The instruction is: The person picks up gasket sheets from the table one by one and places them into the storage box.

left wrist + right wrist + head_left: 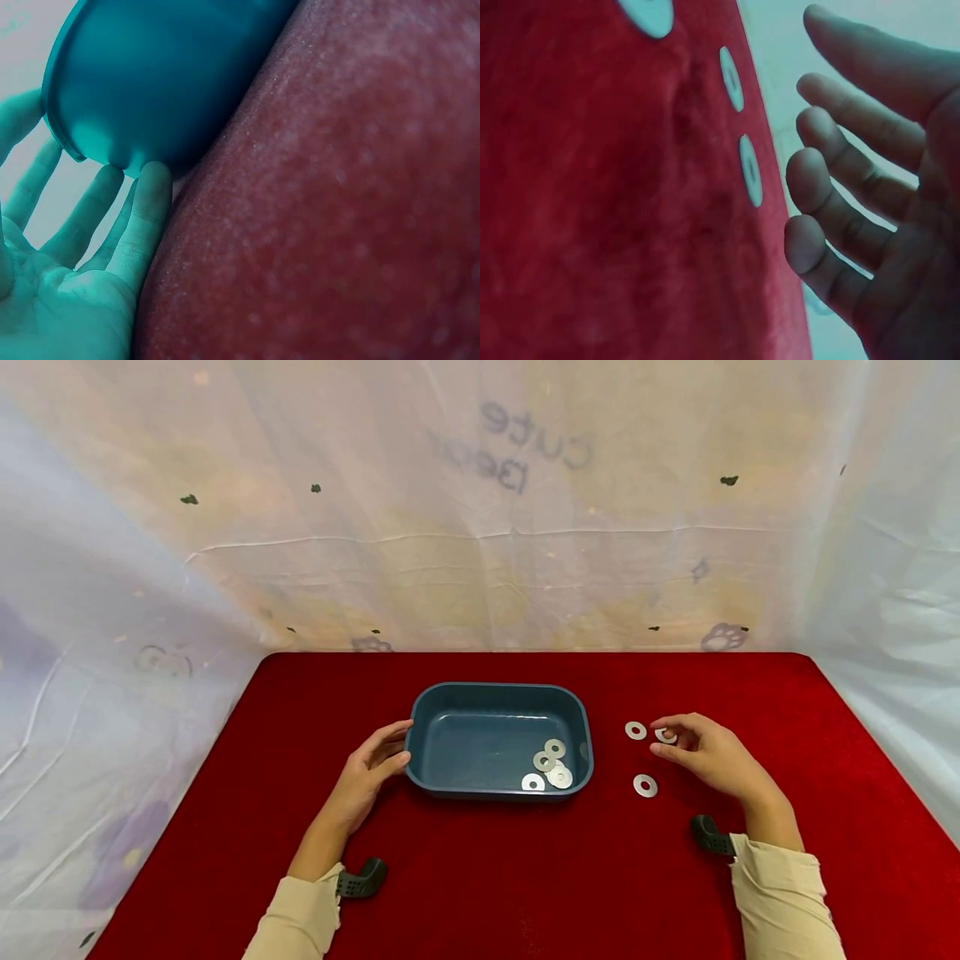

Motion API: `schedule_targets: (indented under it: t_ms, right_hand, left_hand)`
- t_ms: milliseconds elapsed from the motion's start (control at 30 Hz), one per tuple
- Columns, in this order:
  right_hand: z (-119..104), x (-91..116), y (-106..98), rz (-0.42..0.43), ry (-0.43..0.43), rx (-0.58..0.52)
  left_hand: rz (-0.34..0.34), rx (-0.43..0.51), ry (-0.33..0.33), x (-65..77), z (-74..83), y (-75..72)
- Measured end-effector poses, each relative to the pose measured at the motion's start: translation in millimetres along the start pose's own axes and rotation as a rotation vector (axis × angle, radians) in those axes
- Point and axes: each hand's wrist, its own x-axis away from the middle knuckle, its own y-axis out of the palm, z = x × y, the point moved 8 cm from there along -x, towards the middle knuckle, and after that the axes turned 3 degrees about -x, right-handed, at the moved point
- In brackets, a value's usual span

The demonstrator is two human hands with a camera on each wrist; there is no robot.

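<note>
A blue-grey plastic basin (480, 693) stands on the red cloth, with several flat metal washers (533, 782) in its right front corner. My left hand (365, 774) is at the basin's left end; in the left wrist view its extended fingertips (155, 180) touch the outer wall. To the right of the basin, three washers lie on the cloth: one at the back (635, 731), one nearer the front (645, 786), and one partly hidden (664, 736) by fingers. Above that last washer hovers my right hand (705, 752), thumb and fingers apart, holding nothing.
Red cloth (480, 877) covers the table. Pale printed curtains (480, 593) hang behind it and at both sides. A black wrist device (363, 878) sits on the left wrist, and another (710, 836) on the right.
</note>
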Motion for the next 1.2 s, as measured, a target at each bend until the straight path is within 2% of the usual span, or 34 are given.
schedule_targets:
  t_ms: [200,433,600,833,1000,1200]
  right_hand:
    - [12.0,0.8,-0.7,0.040,-0.009,-0.033]
    - [19.7,-0.7,3.2,0.010,0.004,-0.064]
    - [19.9,-0.7,6.0,-0.007,-0.021,-0.076]
    - [20.4,-1.1,7.2,0.015,-0.065,-0.049]
    - [22.4,-2.2,7.0,0.021,-0.043,-0.034]
    - [24.3,-3.7,8.4,-0.009,-0.007,-0.024]
  left_hand:
    - [-0.003,0.000,0.002,0.4,1.0,0.3]
    - [-0.002,0.005,0.006,0.4,1.7,0.4]
    - [0.001,0.010,0.002,0.3,1.0,0.8]
    - [0.005,0.009,-0.002,0.6,1.2,0.0]
    - [0.003,0.008,-0.002,0.4,2.1,0.1]
    - [0.003,0.009,-0.011,0.2,1.5,0.6]
